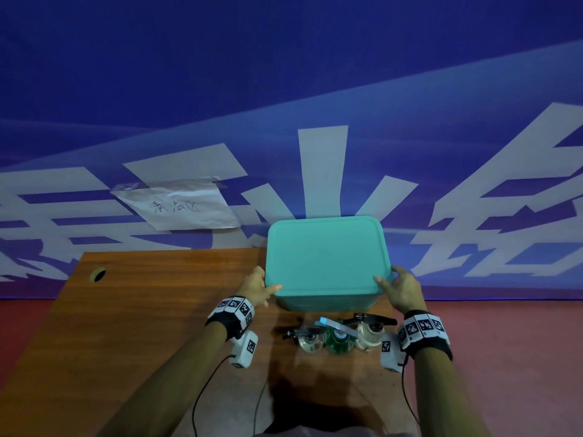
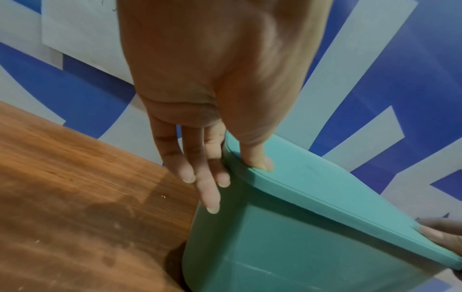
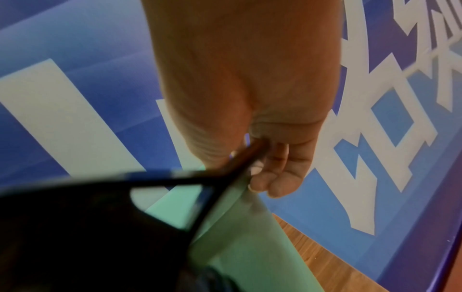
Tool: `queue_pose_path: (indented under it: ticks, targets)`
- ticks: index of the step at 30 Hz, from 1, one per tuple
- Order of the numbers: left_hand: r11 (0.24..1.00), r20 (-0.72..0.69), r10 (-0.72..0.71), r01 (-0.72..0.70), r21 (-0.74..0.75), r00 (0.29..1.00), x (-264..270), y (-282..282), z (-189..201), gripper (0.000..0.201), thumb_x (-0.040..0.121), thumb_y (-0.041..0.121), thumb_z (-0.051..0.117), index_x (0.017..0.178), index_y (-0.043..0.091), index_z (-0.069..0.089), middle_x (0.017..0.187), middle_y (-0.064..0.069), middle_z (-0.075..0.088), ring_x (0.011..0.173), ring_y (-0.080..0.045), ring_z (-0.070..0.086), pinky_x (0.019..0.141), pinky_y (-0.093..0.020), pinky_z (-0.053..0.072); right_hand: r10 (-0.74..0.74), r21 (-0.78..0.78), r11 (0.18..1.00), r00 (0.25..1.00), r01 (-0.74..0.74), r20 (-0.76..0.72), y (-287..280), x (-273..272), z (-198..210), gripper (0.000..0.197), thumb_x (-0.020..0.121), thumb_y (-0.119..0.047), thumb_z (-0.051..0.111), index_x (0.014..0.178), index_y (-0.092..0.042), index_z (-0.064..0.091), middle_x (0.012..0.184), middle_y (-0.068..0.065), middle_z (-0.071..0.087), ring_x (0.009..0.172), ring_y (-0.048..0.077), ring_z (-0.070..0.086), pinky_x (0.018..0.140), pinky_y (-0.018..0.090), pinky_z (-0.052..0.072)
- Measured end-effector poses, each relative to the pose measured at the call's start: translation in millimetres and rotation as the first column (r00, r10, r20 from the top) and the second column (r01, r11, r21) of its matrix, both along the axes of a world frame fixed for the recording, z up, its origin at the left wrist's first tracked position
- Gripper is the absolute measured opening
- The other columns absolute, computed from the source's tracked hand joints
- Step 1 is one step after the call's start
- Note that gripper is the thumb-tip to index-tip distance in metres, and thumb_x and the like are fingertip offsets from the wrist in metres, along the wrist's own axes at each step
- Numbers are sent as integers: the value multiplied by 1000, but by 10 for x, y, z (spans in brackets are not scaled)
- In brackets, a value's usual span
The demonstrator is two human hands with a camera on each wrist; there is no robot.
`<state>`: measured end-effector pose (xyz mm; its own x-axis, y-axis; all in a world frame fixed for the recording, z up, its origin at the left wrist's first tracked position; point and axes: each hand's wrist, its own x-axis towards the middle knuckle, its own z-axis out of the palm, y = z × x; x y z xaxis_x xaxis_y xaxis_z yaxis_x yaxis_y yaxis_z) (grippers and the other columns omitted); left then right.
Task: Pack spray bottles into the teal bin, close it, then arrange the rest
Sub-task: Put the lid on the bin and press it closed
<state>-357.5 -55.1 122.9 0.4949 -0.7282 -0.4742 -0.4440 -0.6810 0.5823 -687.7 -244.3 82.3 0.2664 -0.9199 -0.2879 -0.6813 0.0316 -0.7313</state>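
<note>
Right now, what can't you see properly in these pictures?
- Inside of the teal bin: the lid covers it in every view.
- Right hand, right wrist view: a blurred black shape hides where its fingers meet the lid.
- Three spray bottles, head view: seen from above, bodies and labels too small to read.
- Left hand: thumb presses the lid; the fingertips' contact with the bin wall is unclear.

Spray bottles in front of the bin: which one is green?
The middle bottle. It is green with a light blue-and-white trigger; the left bottle and right bottle are clear with black triggers.
</note>
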Motion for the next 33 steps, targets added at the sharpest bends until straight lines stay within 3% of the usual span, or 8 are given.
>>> queue_pose_path:
  ticks: [3, 5, 8, 11, 15, 21, 25, 33]
  targets:
    - [999, -2, -25, 25, 31, 1000, 31, -39, -30, 36, 89, 30, 76, 107, 15, 48, 101, -4, 69, 60, -12, 68, 45, -17, 48, 62, -65, 996, 997, -60, 35, 30, -7, 13, 84, 84, -43, 75, 154, -25, 32, 119, 9, 54, 109, 25, 54, 94, 46, 48]
    - [996, 4, -54, 53, 68, 999, 112, -117, -43, 42, 84, 29, 81, 108, 15, 50, 104, -3, 68, 68, -13, 69, 48, -19, 51, 142, -118, 982, 989, -147, -51, 16, 35, 74, 88, 85, -38, 77, 157, -30, 26, 140, 12, 40, 126, 32, 41, 106, 50, 38]
    - [988, 51, -93, 86, 128, 994, 263, -293, -43, 62, 62, 41, 93, 107, 19, 57, 106, 3, 70, 89, -15, 70, 76, -36, 62, 269, -105, 948, 931, -301, -247, -63, 112, 226, 91, 83, -47, 77, 157, -36, 25, 166, 9, 8, 146, 40, 16, 114, 56, 27]
    - [982, 66, -120, 109, 158, 991, 388, -501, -61, 67, 52, 42, 97, 107, 21, 64, 107, 6, 72, 95, -14, 69, 87, -38, 59, 371, -29, 913, 857, -407, -357, -162, 198, 368, 111, 72, -58, 81, 157, -43, 11, 167, 1, -8, 150, 33, 5, 115, 59, 27]
    - [980, 57, -119, 108, 168, 991, 504, -769, -11, 63, 56, 36, 96, 110, 18, 69, 109, 3, 74, 98, -18, 70, 91, -38, 58, 470, 24, 836, 693, -548, -547, -328, 330, 493, 129, 61, -72, 79, 157, -46, -3, 164, 6, -24, 152, 33, -11, 119, 58, 6]
    - [984, 151, -84, 59, 169, 985, 667, -1083, 46, 67, 56, 51, 90, 106, 13, 67, 106, -2, 71, 93, -22, 67, 82, -37, 58, 552, 93, 681, 427, -726, -716, -536, 585, 603, 144, 54, -79, 77, 157, -38, -15, 163, 11, -26, 151, 33, -18, 120, 60, -1]
    - [998, 124, 56, -57, 1, 991, 647, -1238, 46, 63, 72, 26, 90, 122, 10, 56, 111, -2, 61, 95, -20, 57, 81, -30, 46, 572, 159, 610, 294, -776, -766, -641, 784, 711, 154, 47, -79, 80, 155, -36, -21, 163, 13, -26, 151, 36, -17, 120, 61, -2]
    - [983, -60, 140, -146, -110, 988, 749, -1554, -156, 44, 80, 17, 84, 119, 11, 64, 113, -6, 69, 96, -22, 65, 87, -30, 53, 636, 262, 604, 257, -753, -728, -729, 968, 669, 165, 43, -68, 90, 148, -40, -34, 153, 13, -46, 145, 36, -33, 114, 67, -6]
